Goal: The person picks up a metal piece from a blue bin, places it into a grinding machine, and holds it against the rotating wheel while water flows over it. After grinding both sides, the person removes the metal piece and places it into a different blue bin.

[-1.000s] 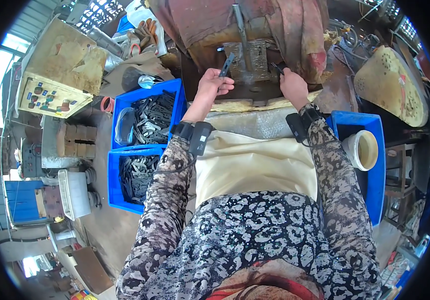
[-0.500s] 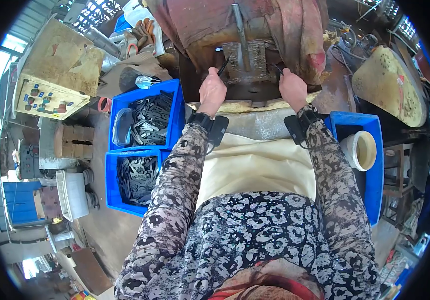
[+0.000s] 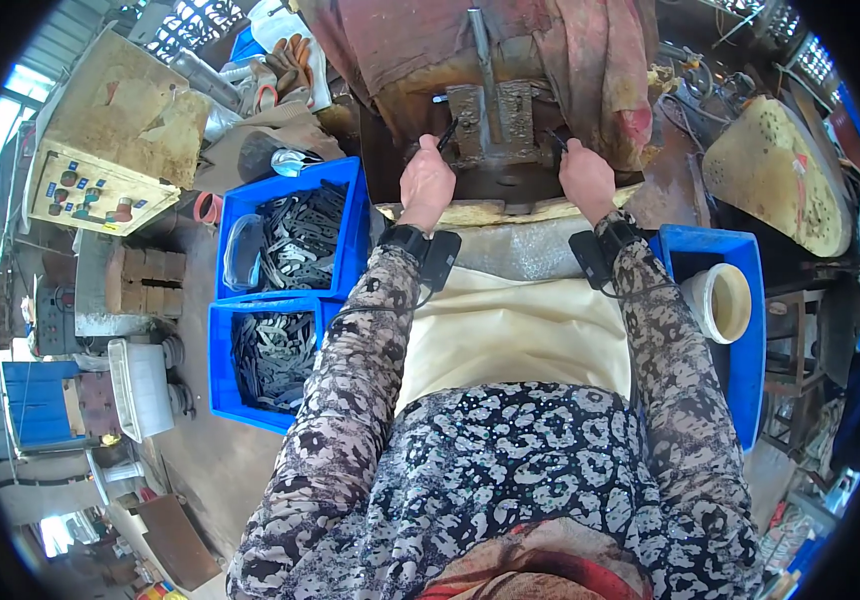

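Note:
My left hand (image 3: pixel 428 183) is closed on a dark thin metal piece (image 3: pixel 448 134) whose end sticks up and to the right past the fingers. On the other side, my right hand (image 3: pixel 586 178) grips another dark thin piece (image 3: pixel 556 137), mostly hidden by the fingers and slanting up to the left. Between and beyond the hands stands a wet, rough metal block (image 3: pixel 516 122) inside a brown machine basin. A grey pipe (image 3: pixel 483 62) comes down in front of it. Both hands are above the basin's padded front edge (image 3: pixel 495 214), apart from each other.
Two blue bins (image 3: pixel 218 345) of flat dark metal pieces stand at my left. A blue bin (image 3: pixel 756 350) with a cream bucket (image 3: pixel 728 303) is at my right. Reddish cloth (image 3: pixel 610 70) drapes over the machine. A control box (image 3: pixel 100 190) stands at far left.
My left hand has shifted very slightly, its metal piece still beside the wet block. My right hand stays nearly in place.

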The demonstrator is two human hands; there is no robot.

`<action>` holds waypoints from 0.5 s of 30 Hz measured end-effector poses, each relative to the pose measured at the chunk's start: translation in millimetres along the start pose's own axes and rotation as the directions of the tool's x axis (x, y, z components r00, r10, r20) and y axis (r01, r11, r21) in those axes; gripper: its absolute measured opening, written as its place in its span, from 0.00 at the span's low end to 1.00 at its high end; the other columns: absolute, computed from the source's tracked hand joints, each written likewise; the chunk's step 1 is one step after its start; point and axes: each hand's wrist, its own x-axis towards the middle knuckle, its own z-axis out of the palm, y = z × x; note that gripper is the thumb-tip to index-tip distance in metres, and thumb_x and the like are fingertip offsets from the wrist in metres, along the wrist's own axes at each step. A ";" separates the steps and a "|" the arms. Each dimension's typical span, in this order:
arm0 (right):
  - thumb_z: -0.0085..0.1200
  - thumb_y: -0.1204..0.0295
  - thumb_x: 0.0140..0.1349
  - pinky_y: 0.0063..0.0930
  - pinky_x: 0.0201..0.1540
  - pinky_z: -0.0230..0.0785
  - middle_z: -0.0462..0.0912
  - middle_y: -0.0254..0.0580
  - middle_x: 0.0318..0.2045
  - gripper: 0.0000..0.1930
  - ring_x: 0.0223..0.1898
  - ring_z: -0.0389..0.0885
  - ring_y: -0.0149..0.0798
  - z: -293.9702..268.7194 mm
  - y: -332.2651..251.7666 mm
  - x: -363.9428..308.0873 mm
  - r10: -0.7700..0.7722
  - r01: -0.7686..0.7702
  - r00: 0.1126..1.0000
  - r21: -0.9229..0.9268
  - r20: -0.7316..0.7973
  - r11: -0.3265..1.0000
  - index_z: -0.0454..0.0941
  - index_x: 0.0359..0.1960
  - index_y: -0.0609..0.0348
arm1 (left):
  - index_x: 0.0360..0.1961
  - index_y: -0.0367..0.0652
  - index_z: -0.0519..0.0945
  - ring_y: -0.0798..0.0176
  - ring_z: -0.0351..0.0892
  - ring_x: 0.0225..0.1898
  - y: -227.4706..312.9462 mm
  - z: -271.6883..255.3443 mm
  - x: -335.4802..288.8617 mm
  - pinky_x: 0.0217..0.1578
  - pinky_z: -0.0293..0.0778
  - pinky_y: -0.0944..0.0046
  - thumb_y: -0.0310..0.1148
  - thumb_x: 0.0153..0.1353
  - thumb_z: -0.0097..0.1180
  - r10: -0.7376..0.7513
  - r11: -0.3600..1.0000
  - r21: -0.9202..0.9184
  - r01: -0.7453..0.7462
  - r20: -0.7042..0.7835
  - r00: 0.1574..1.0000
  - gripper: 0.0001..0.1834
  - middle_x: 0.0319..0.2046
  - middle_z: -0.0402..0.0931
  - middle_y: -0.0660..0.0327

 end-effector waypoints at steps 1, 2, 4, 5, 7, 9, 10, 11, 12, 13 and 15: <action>0.42 0.66 0.64 0.51 0.37 0.72 0.81 0.54 0.30 0.10 0.34 0.80 0.58 -0.4 0.1 0.1 0.000 0.000 1.000 -0.001 0.000 1.000 0.71 0.37 0.59 | 0.50 0.43 0.67 0.39 0.78 0.40 0.2 -0.1 0.1 0.41 0.72 0.44 0.28 0.61 0.42 -0.004 1.000 -0.002 0.004 0.006 1.000 0.15 0.34 0.78 0.42; 0.42 0.67 0.63 0.51 0.37 0.72 0.81 0.55 0.30 0.09 0.34 0.80 0.58 -0.6 0.0 0.2 0.006 -0.006 1.000 -0.002 0.003 1.000 0.71 0.37 0.60 | 0.51 0.43 0.67 0.39 0.78 0.40 0.5 -0.1 0.2 0.41 0.72 0.44 0.28 0.61 0.42 -0.007 1.000 -0.004 0.007 0.012 1.000 0.15 0.35 0.78 0.41; 0.42 0.68 0.63 0.51 0.38 0.72 0.81 0.55 0.30 0.09 0.35 0.81 0.58 -0.6 0.3 0.8 0.012 -0.012 1.000 -0.002 0.007 1.000 0.71 0.37 0.60 | 0.52 0.44 0.66 0.39 0.78 0.41 1.1 -0.1 -0.1 0.41 0.72 0.45 0.28 0.61 0.43 -0.009 1.000 -0.006 0.009 0.006 1.000 0.16 0.35 0.78 0.41; 0.42 0.69 0.62 0.51 0.39 0.73 0.81 0.56 0.31 0.09 0.36 0.81 0.59 -0.6 0.8 1.5 0.015 -0.015 1.000 -0.011 0.021 1.000 0.71 0.37 0.61 | 0.53 0.44 0.66 0.39 0.78 0.41 1.4 -0.3 -0.1 0.41 0.72 0.45 0.27 0.60 0.43 -0.011 1.000 -0.007 0.011 0.000 1.000 0.18 0.35 0.78 0.41; 0.42 0.70 0.61 0.50 0.39 0.73 0.81 0.56 0.32 0.09 0.36 0.81 0.59 -0.6 1.8 2.4 0.018 -0.017 0.999 -0.020 0.035 1.000 0.71 0.37 0.61 | 0.54 0.44 0.66 0.39 0.78 0.41 2.2 -1.2 -0.1 0.42 0.72 0.45 0.27 0.60 0.43 -0.007 1.000 -0.014 0.007 0.001 1.000 0.19 0.36 0.78 0.41; 0.42 0.72 0.60 0.50 0.41 0.73 0.82 0.56 0.34 0.10 0.39 0.81 0.59 -0.6 2.5 2.8 0.054 -0.052 0.996 -0.036 0.070 0.998 0.72 0.39 0.62 | 0.55 0.44 0.66 0.39 0.78 0.41 3.6 -2.4 -0.7 0.42 0.72 0.45 0.27 0.60 0.43 -0.003 1.000 -0.020 0.003 0.002 1.000 0.20 0.36 0.78 0.41; 0.42 0.72 0.60 0.50 0.41 0.73 0.82 0.56 0.34 0.10 0.39 0.81 0.59 -1.1 1.7 3.3 0.053 -0.051 0.996 -0.035 0.070 0.998 0.72 0.39 0.62 | 0.55 0.44 0.65 0.39 0.78 0.41 3.9 -2.7 -1.2 0.42 0.72 0.45 0.26 0.59 0.44 -0.004 1.000 -0.022 0.004 0.001 1.000 0.21 0.36 0.78 0.41; 0.42 0.72 0.60 0.49 0.42 0.73 0.82 0.57 0.35 0.10 0.40 0.81 0.59 -1.8 1.0 4.0 0.088 -0.084 0.992 -0.045 0.092 0.995 0.72 0.40 0.63 | 0.56 0.44 0.65 0.39 0.78 0.41 4.3 -3.0 -1.7 0.42 0.72 0.45 0.26 0.59 0.44 -0.004 1.000 -0.024 0.004 0.000 1.000 0.22 0.36 0.78 0.41; 0.42 0.71 0.60 0.49 0.43 0.73 0.82 0.57 0.36 0.11 0.41 0.81 0.59 -2.4 0.2 4.4 0.123 -0.117 0.986 -0.055 0.112 0.992 0.72 0.40 0.64 | 0.56 0.44 0.65 0.39 0.78 0.41 4.6 -3.4 -2.1 0.42 0.72 0.45 0.26 0.59 0.44 -0.005 1.000 -0.023 0.005 0.000 1.000 0.22 0.36 0.78 0.41; 0.42 0.71 0.60 0.49 0.43 0.73 0.82 0.57 0.36 0.11 0.41 0.81 0.59 -2.6 -0.6 4.5 0.120 -0.115 0.986 -0.054 0.112 0.992 0.72 0.40 0.64 | 0.56 0.45 0.65 0.39 0.78 0.42 3.8 -3.1 -2.1 0.42 0.72 0.46 0.26 0.58 0.44 -0.008 1.000 -0.024 0.008 -0.002 1.000 0.22 0.36 0.78 0.41; 0.43 0.71 0.59 0.48 0.42 0.74 0.82 0.58 0.35 0.11 0.40 0.81 0.58 -2.9 -2.1 4.1 0.138 -0.132 0.984 -0.057 0.110 0.990 0.73 0.39 0.65 | 0.56 0.45 0.65 0.40 0.78 0.42 1.5 -3.1 -2.0 0.42 0.72 0.46 0.26 0.58 0.44 -0.012 1.000 -0.023 0.012 -0.005 1.000 0.22 0.37 0.78 0.41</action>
